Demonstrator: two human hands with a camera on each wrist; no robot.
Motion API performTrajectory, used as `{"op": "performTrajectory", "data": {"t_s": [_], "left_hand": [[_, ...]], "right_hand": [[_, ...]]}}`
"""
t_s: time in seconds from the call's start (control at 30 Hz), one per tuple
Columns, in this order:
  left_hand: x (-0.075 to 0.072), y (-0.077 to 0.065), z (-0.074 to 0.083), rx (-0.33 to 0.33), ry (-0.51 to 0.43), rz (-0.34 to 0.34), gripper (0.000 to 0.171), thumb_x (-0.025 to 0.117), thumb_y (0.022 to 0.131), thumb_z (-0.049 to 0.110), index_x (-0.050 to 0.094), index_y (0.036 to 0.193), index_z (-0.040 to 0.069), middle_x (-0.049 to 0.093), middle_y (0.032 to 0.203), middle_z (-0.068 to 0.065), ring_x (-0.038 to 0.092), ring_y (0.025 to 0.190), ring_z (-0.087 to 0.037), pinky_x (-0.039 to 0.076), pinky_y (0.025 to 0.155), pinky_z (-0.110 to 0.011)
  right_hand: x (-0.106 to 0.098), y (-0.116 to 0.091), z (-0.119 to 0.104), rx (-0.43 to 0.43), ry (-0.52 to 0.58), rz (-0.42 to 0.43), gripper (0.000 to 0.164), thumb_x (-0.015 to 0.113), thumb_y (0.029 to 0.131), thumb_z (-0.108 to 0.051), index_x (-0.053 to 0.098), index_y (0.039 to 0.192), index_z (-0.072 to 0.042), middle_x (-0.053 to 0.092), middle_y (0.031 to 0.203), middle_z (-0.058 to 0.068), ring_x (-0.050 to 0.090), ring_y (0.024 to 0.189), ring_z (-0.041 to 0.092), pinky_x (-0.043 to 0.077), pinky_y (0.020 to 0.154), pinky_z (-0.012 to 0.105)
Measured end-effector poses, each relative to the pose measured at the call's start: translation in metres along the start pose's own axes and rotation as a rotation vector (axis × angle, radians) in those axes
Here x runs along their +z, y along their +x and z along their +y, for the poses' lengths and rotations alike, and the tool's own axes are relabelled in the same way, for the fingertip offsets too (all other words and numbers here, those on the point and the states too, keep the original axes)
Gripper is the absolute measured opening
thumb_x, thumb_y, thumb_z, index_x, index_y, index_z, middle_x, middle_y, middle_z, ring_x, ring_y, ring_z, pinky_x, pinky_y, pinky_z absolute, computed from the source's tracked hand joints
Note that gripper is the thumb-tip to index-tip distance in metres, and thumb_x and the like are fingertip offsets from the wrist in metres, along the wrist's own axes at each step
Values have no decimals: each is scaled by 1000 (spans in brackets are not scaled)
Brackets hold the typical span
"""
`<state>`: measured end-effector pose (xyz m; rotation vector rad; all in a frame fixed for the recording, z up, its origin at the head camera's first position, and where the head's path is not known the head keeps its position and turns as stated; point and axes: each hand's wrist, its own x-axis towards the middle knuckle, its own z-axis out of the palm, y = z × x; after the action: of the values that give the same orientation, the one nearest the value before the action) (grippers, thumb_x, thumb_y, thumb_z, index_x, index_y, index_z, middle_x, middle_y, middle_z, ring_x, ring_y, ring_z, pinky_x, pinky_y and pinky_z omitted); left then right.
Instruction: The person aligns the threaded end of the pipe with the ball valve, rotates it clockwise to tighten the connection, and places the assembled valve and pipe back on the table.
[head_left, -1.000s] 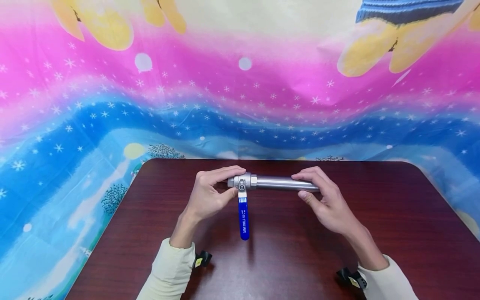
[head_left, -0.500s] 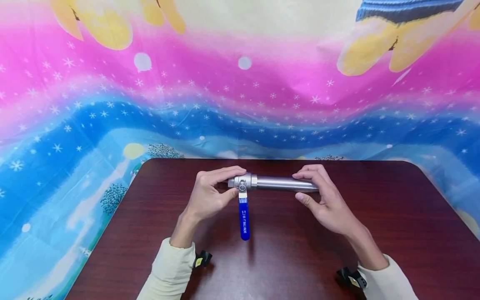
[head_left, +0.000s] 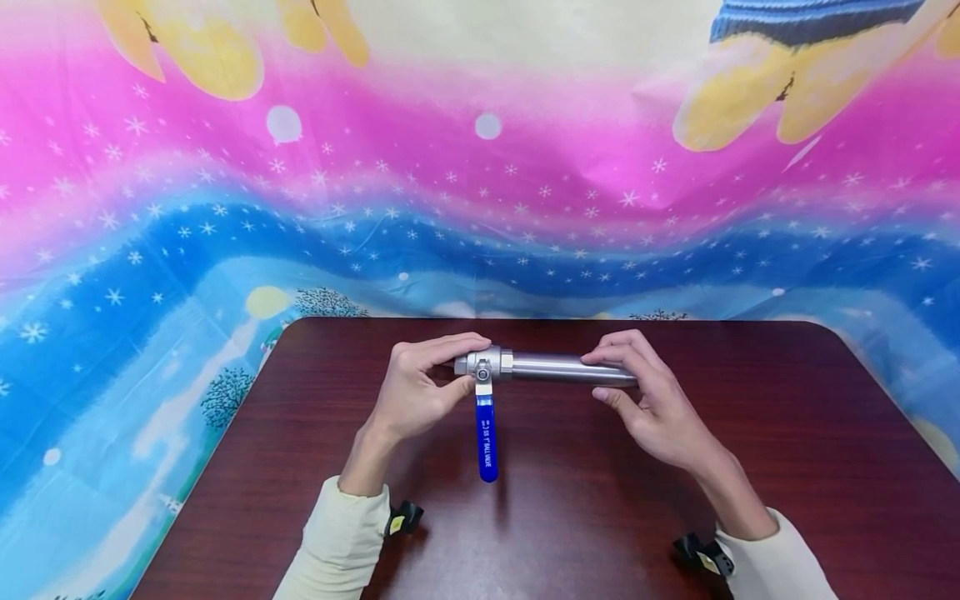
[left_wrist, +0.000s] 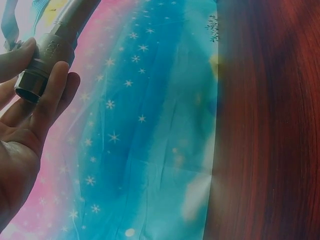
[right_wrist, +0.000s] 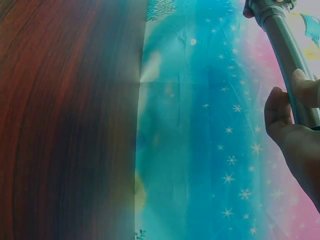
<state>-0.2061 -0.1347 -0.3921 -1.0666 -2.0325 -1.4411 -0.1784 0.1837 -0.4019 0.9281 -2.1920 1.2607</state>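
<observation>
A silver ball valve (head_left: 484, 363) with a blue lever handle (head_left: 487, 437) is joined to a straight steel pipe (head_left: 555, 367), and both are held level above the table. My left hand (head_left: 420, 387) grips the valve body, fingers over the top and thumb at the near side; its open hex end (left_wrist: 31, 86) faces out in the left wrist view. On the pipe's right part, my right hand (head_left: 656, 404) holds with thumb below and fingers over it, hiding the far end. The lever points toward me. In the right wrist view the thumb and fingers straddle the pipe (right_wrist: 287, 60).
A dark red wooden table (head_left: 570, 517) lies beneath the hands. Behind it hangs a colourful printed cloth (head_left: 480, 192) with snowflakes. Black wrist-worn devices sit at the left cuff (head_left: 405, 518) and the right cuff (head_left: 703, 557).
My right fingers and thumb have shifted slightly on the pipe. The left hand's grip on the valve looks the same, and the lever still points toward me.
</observation>
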Motion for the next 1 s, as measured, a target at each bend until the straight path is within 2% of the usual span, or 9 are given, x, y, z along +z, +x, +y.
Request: {"op": "performTrajectory", "data": {"t_s": [0.23, 0.43, 0.57, 0.77, 1.0], "left_hand": [[0, 0, 1, 7, 0, 1, 43, 79, 77, -16, 79, 118, -3, 80, 117, -19, 75, 100, -15, 63, 74, -20], [-1, 0, 0, 9, 11, 9, 43, 80, 76, -17, 79, 117, -5, 80, 118, -19, 77, 105, -21, 64, 78, -20], [-1, 0, -1, 11, 20, 8, 44, 80, 76, -17, 79, 118, -4, 80, 118, -19, 78, 105, -24, 64, 79, -22], [-2, 1, 0, 21, 36, 11, 43, 80, 77, -14, 80, 118, -1, 81, 117, -18, 78, 107, -27, 62, 82, -18], [-1, 1, 0, 25, 33, 7, 43, 81, 76, -15, 80, 117, -2, 81, 117, -18, 78, 106, -29, 61, 82, -17]], "right_hand": [[-2, -1, 2, 0, -10, -9, 58, 76, 79, 25, 72, 127, -6, 62, 122, 7, 56, 116, 6, 46, 95, 11], [-4, -1, 4, 45, -20, -41, 56, 76, 83, 22, 71, 130, -8, 63, 124, 4, 57, 118, 5, 47, 93, 12], [-4, -1, 5, 51, -21, -47, 55, 75, 85, 19, 71, 133, -8, 64, 125, 4, 58, 117, 5, 47, 93, 12], [-4, -1, 6, 43, -26, -47, 55, 74, 87, 19, 70, 134, -9, 64, 126, 2, 58, 116, 4, 47, 91, 13], [-2, -2, 4, 69, -7, -52, 58, 75, 86, 19, 66, 137, -6, 59, 132, 6, 53, 124, 4, 44, 100, 11]]}}
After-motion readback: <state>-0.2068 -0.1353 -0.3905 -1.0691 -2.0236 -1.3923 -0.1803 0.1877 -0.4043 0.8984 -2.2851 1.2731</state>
